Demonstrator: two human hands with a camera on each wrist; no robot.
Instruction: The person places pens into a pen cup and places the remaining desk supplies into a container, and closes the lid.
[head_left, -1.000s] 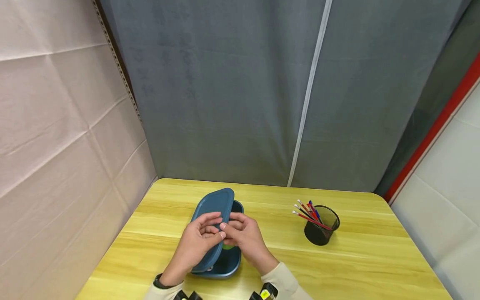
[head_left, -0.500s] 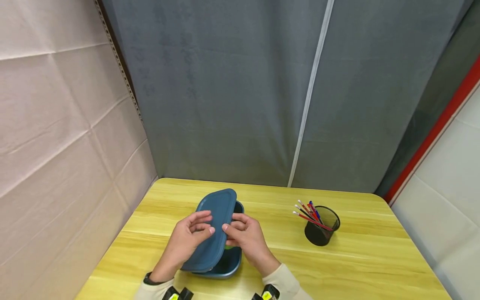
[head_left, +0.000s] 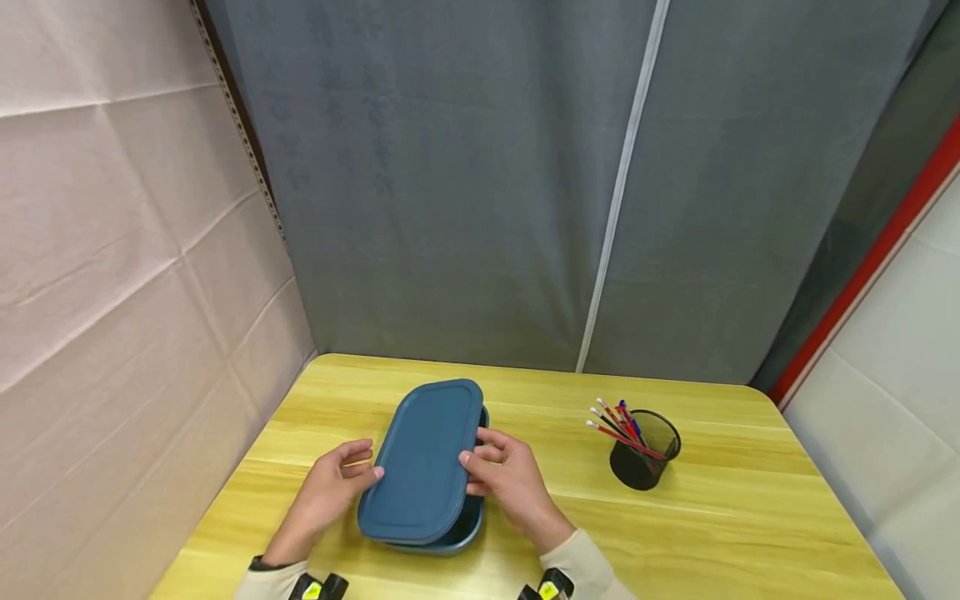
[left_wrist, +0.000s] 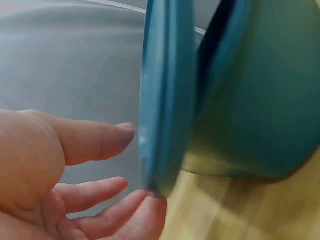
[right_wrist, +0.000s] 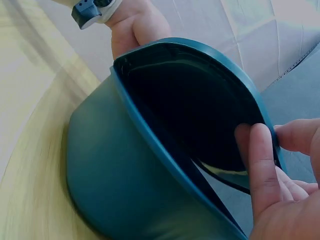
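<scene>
A blue plastic box (head_left: 461, 533) with rounded corners stands on the table, its matching lid (head_left: 423, 458) tilted over it. The lid's right side is raised, leaving a dark gap to the box. My right hand (head_left: 513, 487) pinches that raised edge, thumb on top and fingers underneath, as the right wrist view shows. At the lid's left edge is my left hand (head_left: 326, 487), loosely bent. In the left wrist view its thumb (left_wrist: 100, 142) stands apart from the lid, while a fingertip meets the lower edge. The lid hides most of the box's inside.
A black mesh pen cup (head_left: 645, 454) holding several pencils and pens stands to the right on the wooden table (head_left: 712, 533). A grey curtain (head_left: 450, 208) hangs behind the table, with a pale cloth wall (head_left: 135, 250) on the left.
My left hand has slid left and down across the lid to its left edge. The lid has tilted flatter, its right edge moving right with my right hand, covering a green thing inside.
</scene>
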